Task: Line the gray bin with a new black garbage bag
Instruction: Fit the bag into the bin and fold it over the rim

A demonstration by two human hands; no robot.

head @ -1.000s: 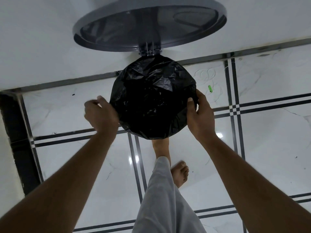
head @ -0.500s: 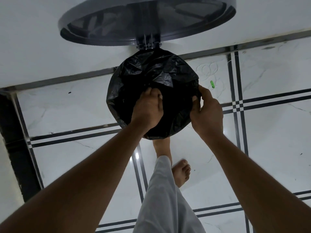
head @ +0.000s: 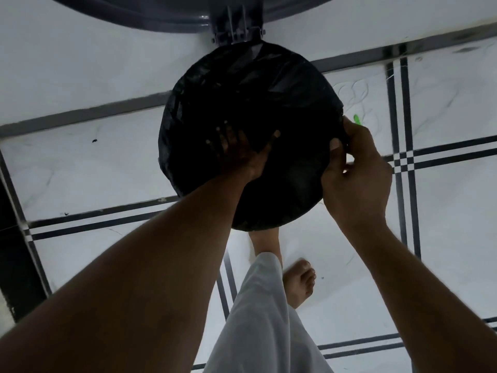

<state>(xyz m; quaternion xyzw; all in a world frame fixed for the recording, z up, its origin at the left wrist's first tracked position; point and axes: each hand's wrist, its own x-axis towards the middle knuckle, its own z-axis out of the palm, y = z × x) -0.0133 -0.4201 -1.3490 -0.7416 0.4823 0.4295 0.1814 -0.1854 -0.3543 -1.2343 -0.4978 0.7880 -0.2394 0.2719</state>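
A black garbage bag [head: 282, 98] covers the round mouth of the gray bin, hiding the bin's body. The bin's gray lid [head: 166, 14] stands open behind it on a hinge [head: 236, 25]. My left hand [head: 239, 152] reaches down inside the bag with fingers spread flat against the plastic. On the right rim, my right hand [head: 355, 170] pinches the bag's edge between thumb and fingers.
White marble floor tiles with dark stripe borders [head: 403, 160] lie all around. A small green object [head: 356, 119] sits on the floor right of the bin. My bare feet [head: 298, 281] and a light trouser leg [head: 263, 319] are just below the bin. A dark strip [head: 13, 265] runs at the left.
My left hand went from the bag's left rim into the middle and pushed down inside it, fingers now spread. The right hand stays on the right rim. The view came closer.
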